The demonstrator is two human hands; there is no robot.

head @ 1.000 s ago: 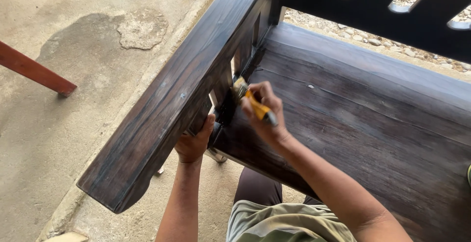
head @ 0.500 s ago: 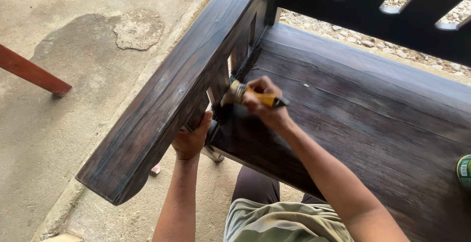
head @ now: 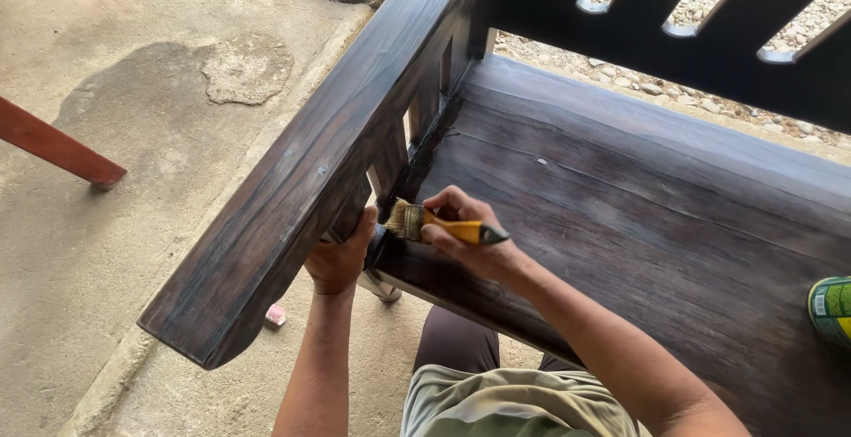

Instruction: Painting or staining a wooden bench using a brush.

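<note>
Right hand (head: 470, 238) pinches the brush (head: 443, 224), bristles at the bench's (head: 638, 189) front-left corner; left hand (head: 341, 255) grips under the armrest (head: 328, 162). Best short strokes along the grain.

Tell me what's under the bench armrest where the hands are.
Under the armrest, the left hand grips a dark slat, and the right hand holds a paintbrush against it. The slat's lower joint is hidden.
</note>
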